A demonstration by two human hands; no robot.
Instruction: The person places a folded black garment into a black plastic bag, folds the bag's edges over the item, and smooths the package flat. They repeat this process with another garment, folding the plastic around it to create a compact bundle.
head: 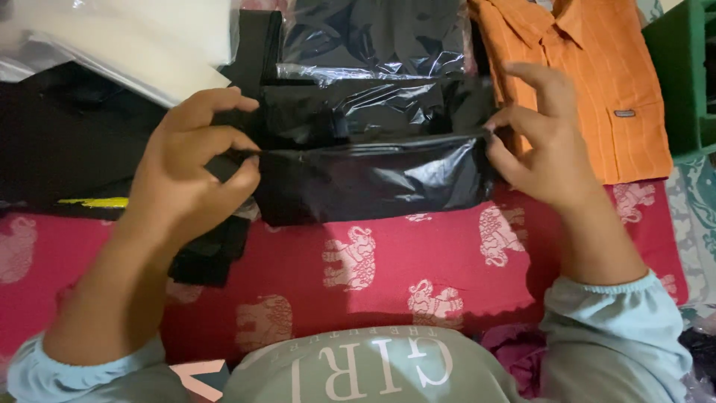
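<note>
Nearest to me, my grey printed shirt front and pale blue sleeves fill the bottom of the view. Beyond them spreads the red cloth with pale elephant prints, covering the bed I work over. Toward its far right corner lies an orange button-up shirt, with a green plastic crate beside it. Between my hands stretches a folded black garment in a clear glossy plastic bag, its long axis running left to right, level across the cloth. My left hand is closed, pinching the bag's left end; my right hand pinches the right end with thumb and forefinger, other fingers lifted. Both hands sit equally near.
</note>
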